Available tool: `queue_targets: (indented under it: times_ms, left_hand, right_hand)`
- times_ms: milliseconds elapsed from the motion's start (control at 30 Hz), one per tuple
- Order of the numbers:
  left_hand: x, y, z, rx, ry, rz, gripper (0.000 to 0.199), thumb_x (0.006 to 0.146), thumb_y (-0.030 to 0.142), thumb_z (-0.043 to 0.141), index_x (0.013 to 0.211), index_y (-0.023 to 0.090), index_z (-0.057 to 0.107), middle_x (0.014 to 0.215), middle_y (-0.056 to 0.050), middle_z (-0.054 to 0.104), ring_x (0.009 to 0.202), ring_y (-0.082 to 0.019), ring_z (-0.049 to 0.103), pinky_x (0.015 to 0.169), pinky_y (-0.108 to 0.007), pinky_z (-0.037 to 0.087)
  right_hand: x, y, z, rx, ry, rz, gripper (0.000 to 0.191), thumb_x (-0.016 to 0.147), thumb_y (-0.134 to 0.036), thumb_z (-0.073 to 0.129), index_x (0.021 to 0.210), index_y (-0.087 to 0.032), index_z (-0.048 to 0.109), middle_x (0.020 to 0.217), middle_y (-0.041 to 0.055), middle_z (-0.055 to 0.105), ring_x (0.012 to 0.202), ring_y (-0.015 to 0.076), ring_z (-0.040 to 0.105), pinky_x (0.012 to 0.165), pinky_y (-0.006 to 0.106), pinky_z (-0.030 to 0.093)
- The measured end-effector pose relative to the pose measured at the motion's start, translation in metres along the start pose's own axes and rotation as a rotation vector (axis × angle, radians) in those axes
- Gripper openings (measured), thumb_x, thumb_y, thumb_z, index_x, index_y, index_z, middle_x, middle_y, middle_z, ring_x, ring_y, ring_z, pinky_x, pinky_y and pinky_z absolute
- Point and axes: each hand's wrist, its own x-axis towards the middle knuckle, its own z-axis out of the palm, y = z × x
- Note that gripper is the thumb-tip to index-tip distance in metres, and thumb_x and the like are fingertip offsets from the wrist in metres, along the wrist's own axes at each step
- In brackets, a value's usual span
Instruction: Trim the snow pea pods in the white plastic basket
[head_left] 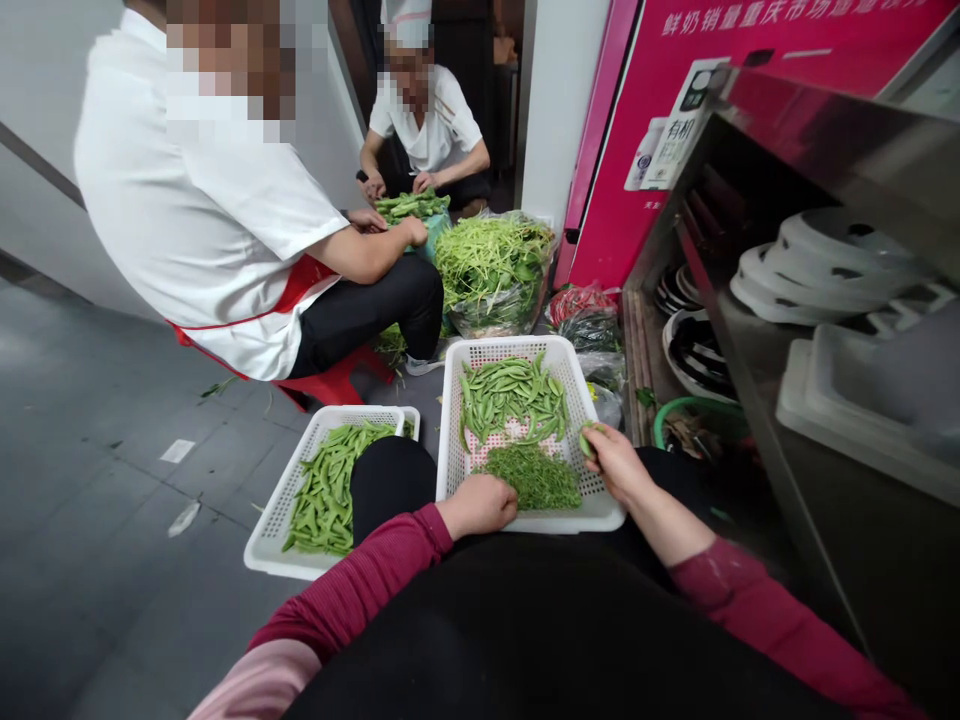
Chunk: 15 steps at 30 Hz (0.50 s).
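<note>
A white plastic basket (450,400) sits at my lap. Flat green pea pods (514,392) fill its far part, and a heap of fine green trimmings (534,476) lies in the near part. My right hand (619,465) is at the basket's right rim, pinching a single pea pod (586,440) between thumb and fingers. Over the near left corner, against the trimmings, rests my left hand (480,502). Its fingers are curled closed, and whatever they hold is hidden. To the left, a second white basket (271,520) holds more pods, partly covered by my knee.
A person (202,190) sits on a red stool (337,375) at left; another person (427,130) crouches beyond. Between us stands a large bag of green stems (491,265). At right, a metal shelf (750,370) holds white containers (832,265), with a green-rimmed basin (664,415) below.
</note>
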Motion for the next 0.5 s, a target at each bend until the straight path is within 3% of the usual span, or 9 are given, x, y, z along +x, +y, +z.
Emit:
queue_targets:
  times_ms: [67,133,233,333,500]
  left_hand:
    - [0.001,-0.002,0.001,0.063,-0.064,0.013,0.023,0.078,0.024,0.04,0.073,0.018,0.062,0.075,-0.005,0.062,0.073,-0.016,0.057,0.068,-0.024,0.042]
    - [0.003,-0.003,-0.001,0.097,-0.105,0.003,0.024,0.078,0.025,0.04,0.086,0.019,0.062,0.084,-0.006,0.062,0.077,-0.018,0.058,0.067,-0.026,0.044]
    - [0.007,-0.003,-0.006,0.143,-0.159,-0.06,0.034,0.071,0.027,0.05,0.102,0.017,0.058,0.097,-0.01,0.059,0.079,-0.022,0.059,0.064,-0.029,0.046]
    - [0.009,-0.001,-0.01,0.182,-0.178,-0.086,0.032,0.071,0.028,0.05,0.099,0.015,0.06,0.093,-0.013,0.06,0.079,-0.024,0.06,0.065,-0.031,0.047]
    - [0.004,0.006,-0.014,0.211,-0.175,-0.086,0.027,0.079,0.029,0.041,0.082,0.015,0.064,0.077,-0.011,0.062,0.075,-0.022,0.06,0.066,-0.032,0.047]
  right_hand:
    - [0.009,-0.006,-0.004,-0.008,0.026,-0.046,0.02,0.066,-0.036,0.057,0.07,-0.019,0.048,0.047,-0.009,0.034,0.037,0.0051,0.027,0.034,0.017,0.02]
    - [0.017,-0.011,-0.001,-0.169,-0.03,-0.069,0.016,0.071,-0.032,0.05,0.076,-0.017,0.052,0.053,-0.0055,0.042,0.041,0.0068,0.037,0.037,0.018,0.029]
    - [0.03,-0.011,0.014,-0.758,-0.145,-0.162,0.022,0.079,-0.023,0.035,0.086,-0.016,0.055,0.072,0.0033,0.058,0.062,0.0126,0.054,0.053,0.023,0.042]
    - [0.043,-0.002,0.033,-1.347,-0.273,-0.293,0.024,0.078,-0.017,0.038,0.093,-0.015,0.057,0.092,0.0109,0.061,0.084,0.0191,0.057,0.071,0.028,0.043]
    - [0.058,0.015,0.05,-1.48,-0.407,-0.283,0.016,0.075,-0.01,0.047,0.08,-0.012,0.062,0.092,0.0169,0.061,0.088,0.0245,0.058,0.077,0.033,0.04]
